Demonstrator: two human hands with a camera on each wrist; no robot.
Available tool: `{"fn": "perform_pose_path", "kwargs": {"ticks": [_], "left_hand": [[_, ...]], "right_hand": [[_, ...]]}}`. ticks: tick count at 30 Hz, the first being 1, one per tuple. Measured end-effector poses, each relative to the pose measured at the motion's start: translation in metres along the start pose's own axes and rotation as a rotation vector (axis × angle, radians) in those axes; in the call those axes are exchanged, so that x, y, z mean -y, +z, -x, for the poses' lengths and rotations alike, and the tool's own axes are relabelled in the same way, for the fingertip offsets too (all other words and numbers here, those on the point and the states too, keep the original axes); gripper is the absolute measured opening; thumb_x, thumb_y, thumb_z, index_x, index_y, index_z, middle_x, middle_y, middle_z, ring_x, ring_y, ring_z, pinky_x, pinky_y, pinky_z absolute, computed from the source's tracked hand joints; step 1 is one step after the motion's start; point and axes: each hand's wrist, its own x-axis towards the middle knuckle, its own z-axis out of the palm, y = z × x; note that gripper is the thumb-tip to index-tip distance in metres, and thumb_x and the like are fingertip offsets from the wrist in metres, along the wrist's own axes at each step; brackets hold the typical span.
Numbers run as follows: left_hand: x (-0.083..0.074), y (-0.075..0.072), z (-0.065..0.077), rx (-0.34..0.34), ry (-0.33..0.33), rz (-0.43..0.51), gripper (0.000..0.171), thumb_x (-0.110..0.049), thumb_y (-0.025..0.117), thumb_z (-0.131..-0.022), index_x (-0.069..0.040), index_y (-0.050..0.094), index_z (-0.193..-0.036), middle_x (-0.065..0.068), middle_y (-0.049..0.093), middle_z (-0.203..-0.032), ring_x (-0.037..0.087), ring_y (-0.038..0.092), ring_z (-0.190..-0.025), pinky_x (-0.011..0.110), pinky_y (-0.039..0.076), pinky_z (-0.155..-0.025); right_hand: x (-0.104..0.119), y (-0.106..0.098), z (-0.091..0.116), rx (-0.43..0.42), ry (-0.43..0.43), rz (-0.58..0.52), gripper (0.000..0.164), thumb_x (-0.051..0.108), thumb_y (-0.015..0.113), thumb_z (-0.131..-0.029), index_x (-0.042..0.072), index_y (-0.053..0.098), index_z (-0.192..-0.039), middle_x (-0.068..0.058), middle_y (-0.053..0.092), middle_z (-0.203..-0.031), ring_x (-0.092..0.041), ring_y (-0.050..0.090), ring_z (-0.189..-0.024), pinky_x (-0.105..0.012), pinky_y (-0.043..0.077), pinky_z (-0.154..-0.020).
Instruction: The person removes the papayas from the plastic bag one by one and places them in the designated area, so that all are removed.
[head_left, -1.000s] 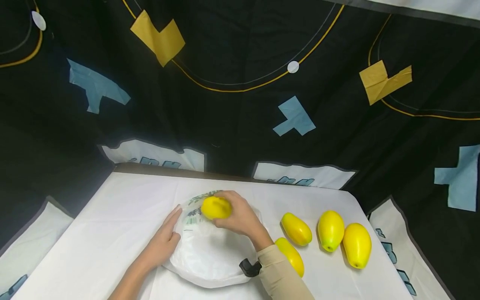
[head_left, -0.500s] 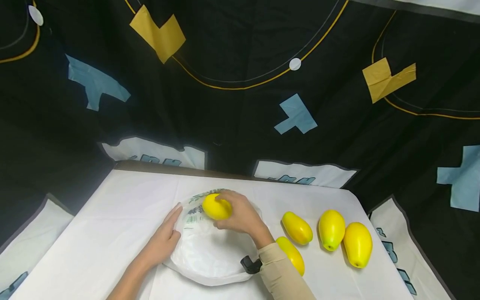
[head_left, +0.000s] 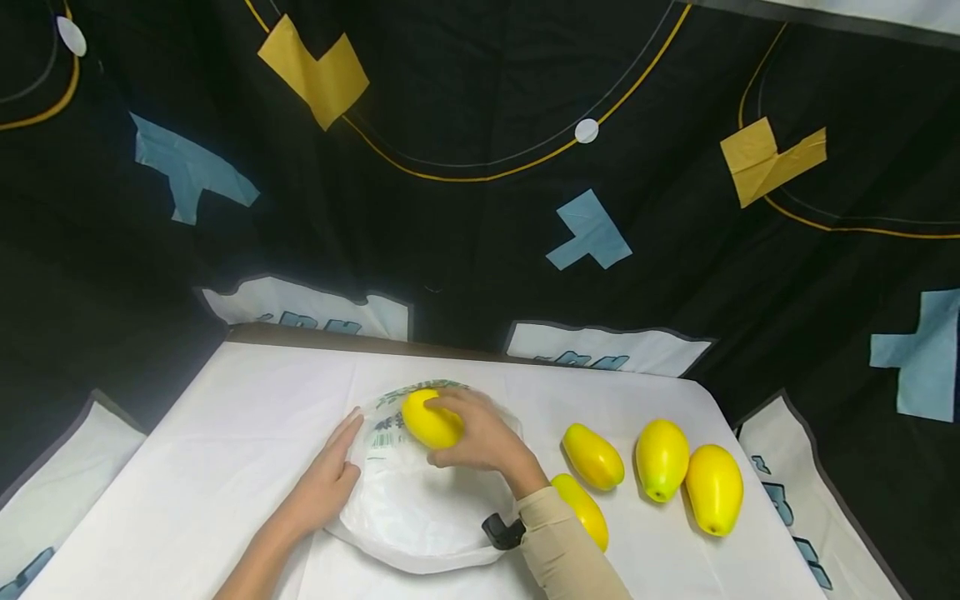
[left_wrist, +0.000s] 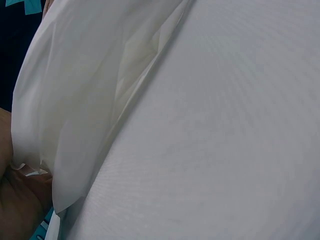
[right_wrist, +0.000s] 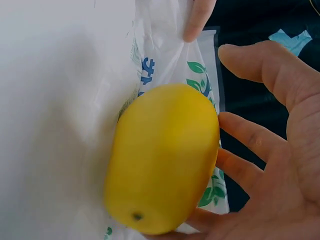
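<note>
A white plastic bag (head_left: 435, 517) with green print lies with its mouth spread wide on the white table. At its left rim is my left hand (head_left: 326, 483), fingers straight against the plastic; in the left wrist view the bag hides most of them. Over the bag's far part is a yellow mango-like fruit (head_left: 432, 418), with my right hand (head_left: 483, 433) beside it. The right wrist view shows the fruit (right_wrist: 162, 160) touched along one side by spread fingers (right_wrist: 252, 137), with the thumb standing apart from it.
Several similar yellow fruits lie right of the bag, including one fruit (head_left: 592, 457) and a pair at the right, the outer fruit (head_left: 715, 490) near the table edge. Another fruit (head_left: 581, 508) is partly behind the right sleeve (head_left: 566, 546). A black cloth (head_left: 465, 250) hangs behind the table.
The yellow fruit has turned and tilted slightly beside the right hand, whose fingers have loosened and shifted toward its right side. The left hand and bag stay in place.
</note>
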Motion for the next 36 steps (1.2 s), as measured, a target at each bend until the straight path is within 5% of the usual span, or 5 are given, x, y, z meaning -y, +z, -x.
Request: {"fn": "perform_pose_path", "kwargs": {"ticks": [16, 25, 36], "left_hand": [[-0.002, -0.001, 0.0, -0.004, 0.004, -0.001, 0.069, 0.007, 0.042, -0.091, -0.002, 0.018, -0.155, 0.016, 0.01, -0.162, 0.039, 0.009, -0.146, 0.057, 0.013, -0.116], [-0.001, 0.0, 0.0, -0.004, 0.006, -0.006, 0.069, 0.007, 0.041, -0.091, -0.002, 0.018, -0.155, 0.016, 0.01, -0.162, 0.039, 0.009, -0.146, 0.057, 0.013, -0.116], [0.0, 0.0, 0.001, -0.007, 0.003, -0.009, 0.068, 0.006, 0.042, -0.091, -0.001, 0.018, -0.154, 0.016, 0.01, -0.161, 0.039, 0.009, -0.146, 0.057, 0.013, -0.116]], "right_hand": [[-0.007, 0.012, 0.001, 0.039, -0.096, -0.041, 0.08, 0.024, 0.085, -0.069, 0.036, 0.05, -0.139, 0.004, 0.029, -0.157, -0.016, 0.028, -0.142, -0.046, 0.032, -0.113], [-0.01, 0.015, 0.001, -0.027, -0.157, -0.044, 0.075, 0.019, 0.085, -0.066, 0.027, 0.056, -0.135, 0.001, 0.037, -0.152, -0.013, 0.03, -0.141, -0.043, 0.031, -0.113], [-0.007, 0.015, 0.008, -0.028, -0.096, -0.094, 0.072, 0.015, 0.085, -0.066, 0.031, 0.059, -0.131, 0.009, 0.041, -0.148, -0.013, 0.037, -0.135, -0.044, 0.037, -0.109]]}}
